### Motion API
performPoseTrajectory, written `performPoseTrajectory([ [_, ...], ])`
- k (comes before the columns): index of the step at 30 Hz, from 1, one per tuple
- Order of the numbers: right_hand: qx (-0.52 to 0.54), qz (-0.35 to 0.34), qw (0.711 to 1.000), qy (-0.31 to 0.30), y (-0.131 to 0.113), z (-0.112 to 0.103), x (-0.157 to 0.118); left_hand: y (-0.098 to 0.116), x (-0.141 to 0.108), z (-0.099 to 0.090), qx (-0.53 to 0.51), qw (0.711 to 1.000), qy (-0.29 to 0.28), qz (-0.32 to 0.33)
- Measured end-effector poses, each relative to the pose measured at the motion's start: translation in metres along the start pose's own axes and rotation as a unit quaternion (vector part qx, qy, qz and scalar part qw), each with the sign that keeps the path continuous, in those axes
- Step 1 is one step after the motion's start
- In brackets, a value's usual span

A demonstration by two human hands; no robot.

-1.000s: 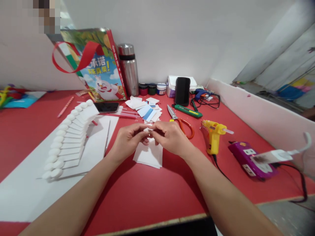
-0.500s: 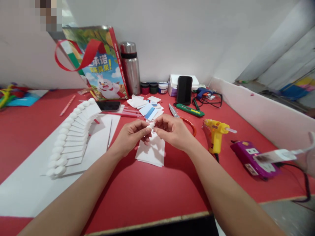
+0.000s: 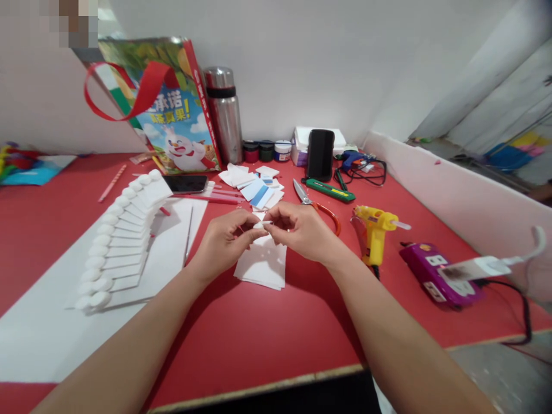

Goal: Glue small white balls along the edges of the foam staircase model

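My left hand (image 3: 230,238) and my right hand (image 3: 297,230) meet over the middle of the red table. Between their fingertips they pinch a small white piece (image 3: 261,224), its exact shape partly hidden by the fingers. Just below lie stacked white paper sheets (image 3: 261,267). To the left, a curved row of white cards (image 3: 129,247) topped with round white discs (image 3: 99,251) stands on a large white sheet (image 3: 38,339).
Beyond my hands are loose paper scraps (image 3: 259,192), scissors (image 3: 330,215), a green cutter (image 3: 330,190) and an upright phone (image 3: 320,155). A yellow glue gun (image 3: 376,236) and purple power strip (image 3: 440,276) sit right. A steel bottle (image 3: 226,123) stands behind.
The small white piece has turned between my fingertips and now points more sideways. The whole view has shifted slightly.
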State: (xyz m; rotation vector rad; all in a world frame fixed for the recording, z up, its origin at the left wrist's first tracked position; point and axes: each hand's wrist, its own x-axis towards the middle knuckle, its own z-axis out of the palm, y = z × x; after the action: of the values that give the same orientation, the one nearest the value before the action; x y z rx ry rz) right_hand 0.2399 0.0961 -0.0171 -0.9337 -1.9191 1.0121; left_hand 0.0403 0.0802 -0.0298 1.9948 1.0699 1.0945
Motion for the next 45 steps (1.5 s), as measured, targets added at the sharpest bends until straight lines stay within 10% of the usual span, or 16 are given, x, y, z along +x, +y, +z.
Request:
performPoseTrajectory([
  [10, 0.144, 0.029, 0.988, -0.051, 0.006, -0.006, 0.0, 0.002, -0.002, -0.001, 0.159, 0.979, 0.029, 0.124],
  [20, 0.138, -0.054, 0.988, 0.034, 0.011, 0.0, 0.006, 0.004, -0.001, 0.01, -0.146, 0.986, 0.069, -0.036],
  [33, 0.112, -0.01, 0.993, 0.036, 0.005, -0.001, 0.005, 0.005, -0.002, 0.009, -0.189, 0.978, 0.058, -0.065],
  [39, 0.01, 0.003, 0.998, 0.067, 0.004, -0.012, 0.005, -0.001, 0.005, 0.006, -0.392, 0.894, 0.027, -0.216],
  [45, -0.323, 0.021, 0.94, 0.107, -0.054, -0.028, -0.018, -0.002, 0.005, 0.007, -0.491, 0.815, -0.026, -0.307],
])
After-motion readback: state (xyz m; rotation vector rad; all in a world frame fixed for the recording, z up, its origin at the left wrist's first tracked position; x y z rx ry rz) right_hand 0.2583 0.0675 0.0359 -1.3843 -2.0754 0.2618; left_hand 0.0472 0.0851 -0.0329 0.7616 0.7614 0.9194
